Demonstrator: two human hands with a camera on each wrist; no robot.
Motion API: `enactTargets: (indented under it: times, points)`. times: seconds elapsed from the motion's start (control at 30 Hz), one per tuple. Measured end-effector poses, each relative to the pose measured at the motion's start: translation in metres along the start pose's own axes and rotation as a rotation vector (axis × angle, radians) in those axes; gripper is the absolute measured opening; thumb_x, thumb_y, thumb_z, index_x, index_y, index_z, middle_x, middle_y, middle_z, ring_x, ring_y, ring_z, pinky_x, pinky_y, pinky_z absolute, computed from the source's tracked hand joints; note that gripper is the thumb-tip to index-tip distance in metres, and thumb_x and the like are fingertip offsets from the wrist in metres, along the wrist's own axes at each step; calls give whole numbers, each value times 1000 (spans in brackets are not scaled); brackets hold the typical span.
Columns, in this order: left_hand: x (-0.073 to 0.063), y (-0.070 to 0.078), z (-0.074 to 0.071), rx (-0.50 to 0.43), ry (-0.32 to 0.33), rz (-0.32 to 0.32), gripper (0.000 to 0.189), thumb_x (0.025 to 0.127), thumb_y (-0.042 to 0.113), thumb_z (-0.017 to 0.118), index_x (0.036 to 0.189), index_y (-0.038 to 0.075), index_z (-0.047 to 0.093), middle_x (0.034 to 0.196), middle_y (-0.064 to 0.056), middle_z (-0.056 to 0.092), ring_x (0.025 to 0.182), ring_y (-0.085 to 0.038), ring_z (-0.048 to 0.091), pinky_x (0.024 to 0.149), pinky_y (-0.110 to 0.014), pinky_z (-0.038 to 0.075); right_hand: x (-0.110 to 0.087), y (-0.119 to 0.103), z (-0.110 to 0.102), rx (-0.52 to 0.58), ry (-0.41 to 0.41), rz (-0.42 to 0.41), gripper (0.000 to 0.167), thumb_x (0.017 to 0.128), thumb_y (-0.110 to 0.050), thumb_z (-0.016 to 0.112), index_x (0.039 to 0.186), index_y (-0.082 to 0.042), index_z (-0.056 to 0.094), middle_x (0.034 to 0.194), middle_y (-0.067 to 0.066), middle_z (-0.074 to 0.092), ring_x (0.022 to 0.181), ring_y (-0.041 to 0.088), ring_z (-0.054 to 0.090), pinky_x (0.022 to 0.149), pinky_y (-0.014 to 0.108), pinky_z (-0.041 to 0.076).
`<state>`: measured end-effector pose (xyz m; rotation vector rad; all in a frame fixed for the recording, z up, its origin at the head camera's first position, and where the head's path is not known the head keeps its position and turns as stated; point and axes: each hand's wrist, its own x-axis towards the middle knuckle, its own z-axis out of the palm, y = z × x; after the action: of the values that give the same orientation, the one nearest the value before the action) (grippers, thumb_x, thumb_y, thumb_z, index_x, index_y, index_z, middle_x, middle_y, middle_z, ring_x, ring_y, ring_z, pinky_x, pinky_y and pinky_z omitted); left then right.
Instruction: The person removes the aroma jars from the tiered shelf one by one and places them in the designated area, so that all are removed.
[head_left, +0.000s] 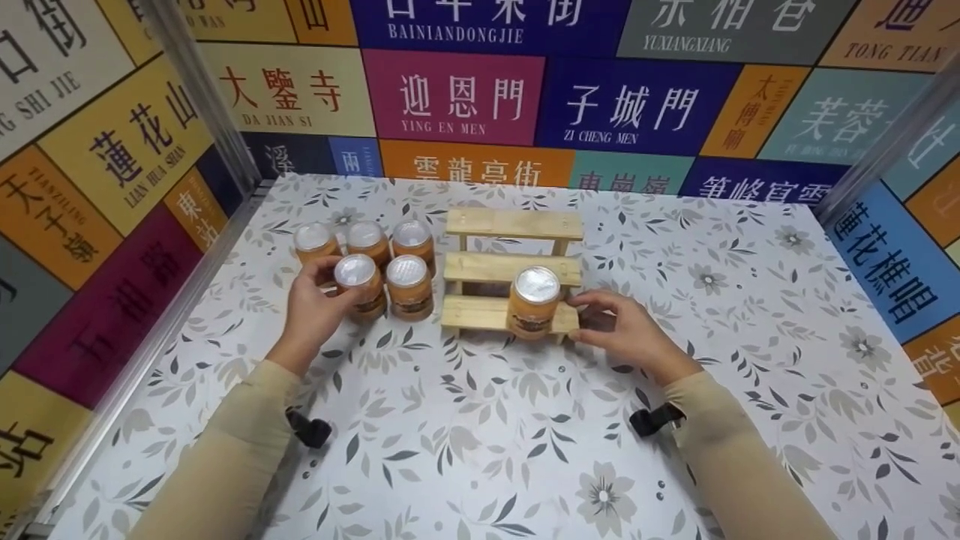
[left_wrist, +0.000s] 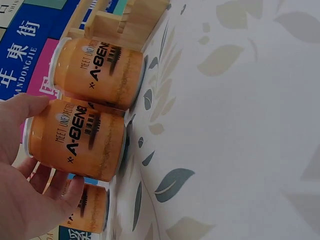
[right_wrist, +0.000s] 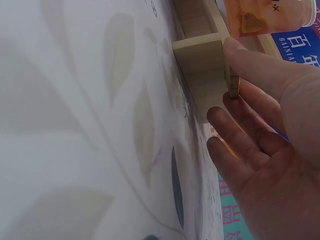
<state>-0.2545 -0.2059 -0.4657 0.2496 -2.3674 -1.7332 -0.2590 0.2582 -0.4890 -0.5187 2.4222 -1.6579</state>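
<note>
My left hand [head_left: 319, 307] grips an orange can [left_wrist: 75, 142] with a silver lid, thumb on its near side and fingers around the other. That can stands upright at the front left of a group of matching cans. Right beside it is another front can [head_left: 409, 289]. A three-step wooden rack [head_left: 514, 266] stands to the right of the group. On its lowest step sits one more orange can [head_left: 534, 304], upright and right of centre. My right hand [head_left: 626, 330] pinches the right end of that step between thumb and index finger; the other fingers are loosely bent.
Behind the front cans is a back row of cans, including one at the left [head_left: 315, 238] and one nearest the rack [head_left: 413, 240]. The table [head_left: 465, 450] has a leaf-patterned cover. Printed panels [head_left: 457, 97] wall the back and sides.
</note>
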Motion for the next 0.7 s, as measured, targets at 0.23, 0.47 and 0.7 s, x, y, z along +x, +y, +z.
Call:
enactTargets:
  times: [0.23,0.47,0.7]
  points:
    - [1,-6,-1,-11,-32,16,59,89,9,77,140,-1,49,136,-19,54,125,-27,53,106,-39,48,-1,0,0,-12,0,9,49,83,4,82,129,2,65,132,21,61,119,38,64,107,39,53]
    - [-1,-5,-8,3,-77,-25,65,90,10,77,146,1,45,142,-19,51,131,-28,49,109,-39,45,1,-1,3,-49,-4,21,50,83,-1,83,130,-1,66,131,20,62,119,36,65,109,38,52]
    - [0,9,-6,-31,-63,10,71,87,11,80,147,2,44,141,-17,51,128,-27,50,109,-40,46,-1,-1,0,-24,6,18,51,82,2,83,130,0,65,132,21,61,118,37,66,107,39,53]
